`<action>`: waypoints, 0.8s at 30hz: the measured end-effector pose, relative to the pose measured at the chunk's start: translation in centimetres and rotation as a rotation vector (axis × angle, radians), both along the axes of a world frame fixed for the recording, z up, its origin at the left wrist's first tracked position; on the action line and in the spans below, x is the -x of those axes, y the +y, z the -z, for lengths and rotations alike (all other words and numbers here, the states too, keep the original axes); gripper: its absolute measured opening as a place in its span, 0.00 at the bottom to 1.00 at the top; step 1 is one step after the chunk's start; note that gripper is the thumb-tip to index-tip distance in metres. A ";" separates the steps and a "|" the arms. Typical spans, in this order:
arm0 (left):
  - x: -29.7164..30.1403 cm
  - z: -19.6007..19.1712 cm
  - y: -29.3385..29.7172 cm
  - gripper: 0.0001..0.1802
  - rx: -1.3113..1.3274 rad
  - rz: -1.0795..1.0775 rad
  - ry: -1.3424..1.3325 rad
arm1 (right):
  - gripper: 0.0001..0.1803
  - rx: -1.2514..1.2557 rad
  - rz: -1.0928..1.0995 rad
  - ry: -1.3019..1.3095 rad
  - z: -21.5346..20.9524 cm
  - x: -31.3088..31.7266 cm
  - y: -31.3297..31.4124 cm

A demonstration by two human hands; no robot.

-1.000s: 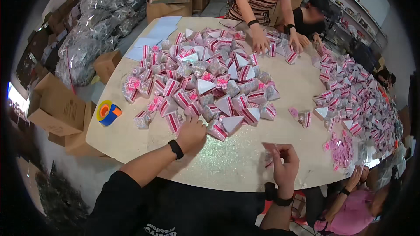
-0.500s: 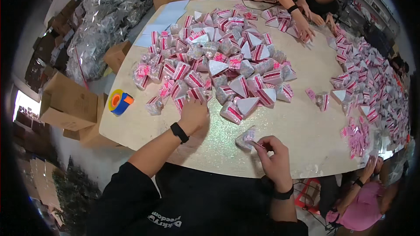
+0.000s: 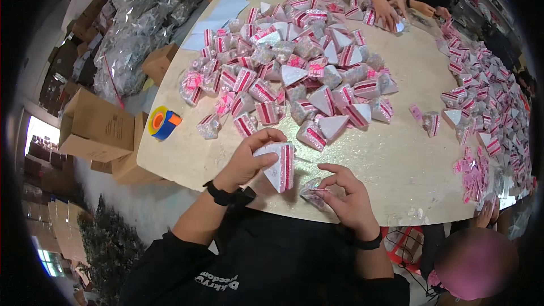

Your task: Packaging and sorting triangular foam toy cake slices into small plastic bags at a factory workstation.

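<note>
The left hand (image 3: 249, 158) had its fingers curled over the top of a white triangular packet with a pink stripe (image 3: 279, 164), thumb beneath, gripping it just above the near edge of the table (image 3: 391, 158). Just beside it, the right hand (image 3: 348, 192) pinched a small clear wrapper (image 3: 313, 192) between its bent fingertips and thumb, pressed against the tabletop. Beyond both hands lay a heap of like packets (image 3: 300, 68), spread across the middle of the table. A roll of blue and yellow tape (image 3: 163, 123) sat at the table's left edge, well apart. Another person's hands (image 3: 391, 17) worked at the far side.
</note>
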State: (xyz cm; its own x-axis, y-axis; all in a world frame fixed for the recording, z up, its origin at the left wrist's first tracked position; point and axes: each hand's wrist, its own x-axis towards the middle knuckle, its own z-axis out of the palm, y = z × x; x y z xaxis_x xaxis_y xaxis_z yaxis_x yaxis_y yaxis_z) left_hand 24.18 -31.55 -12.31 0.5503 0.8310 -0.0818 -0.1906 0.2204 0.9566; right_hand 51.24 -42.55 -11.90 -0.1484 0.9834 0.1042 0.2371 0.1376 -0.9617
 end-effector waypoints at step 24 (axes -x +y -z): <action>-1.1 0.5 -4.2 0.30 0.644 0.202 -1.185 | 0.07 0.370 -0.187 0.746 2.8 4.4 0.6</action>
State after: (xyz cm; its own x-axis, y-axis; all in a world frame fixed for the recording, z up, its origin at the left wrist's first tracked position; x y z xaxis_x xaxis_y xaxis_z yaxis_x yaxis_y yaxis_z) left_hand 25.33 -35.72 -12.79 0.6668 0.7228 0.1816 -0.7296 0.6827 -0.0387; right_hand 46.86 -41.99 -14.74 -0.3323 0.9394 -0.0840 -0.4712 -0.2425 -0.8480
